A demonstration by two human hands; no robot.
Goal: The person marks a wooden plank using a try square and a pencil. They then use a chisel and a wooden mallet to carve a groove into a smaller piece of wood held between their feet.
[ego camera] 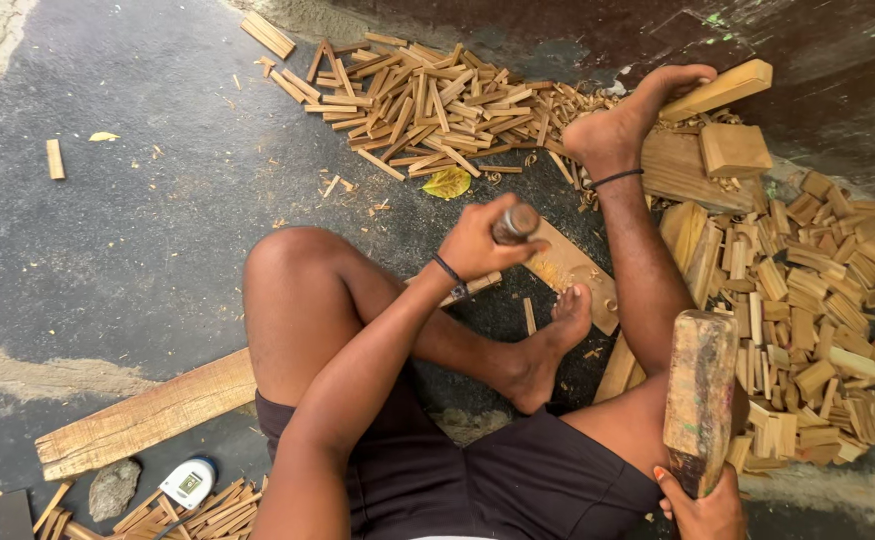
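I sit on the ground with my legs folded. My left hand [478, 243] is closed around the round handle of a chisel [514, 222] held upright over a flat wooden board [580, 270] between my feet. My right hand [703, 510] grips the lower end of a thick, worn wooden mallet [700, 390], which is raised near my right knee, apart from the chisel. My left foot [555, 340] rests against the board's near edge. My right foot [623, 120] presses on wood blocks farther away.
A heap of short wooden strips [428, 100] lies ahead. Several cut wooden blocks [818, 320] are piled at the right. A long plank [148, 415] lies at my left, with a stone [113, 488] and a small white device [188, 482] near it. A yellow leaf [448, 183] lies on the dark floor.
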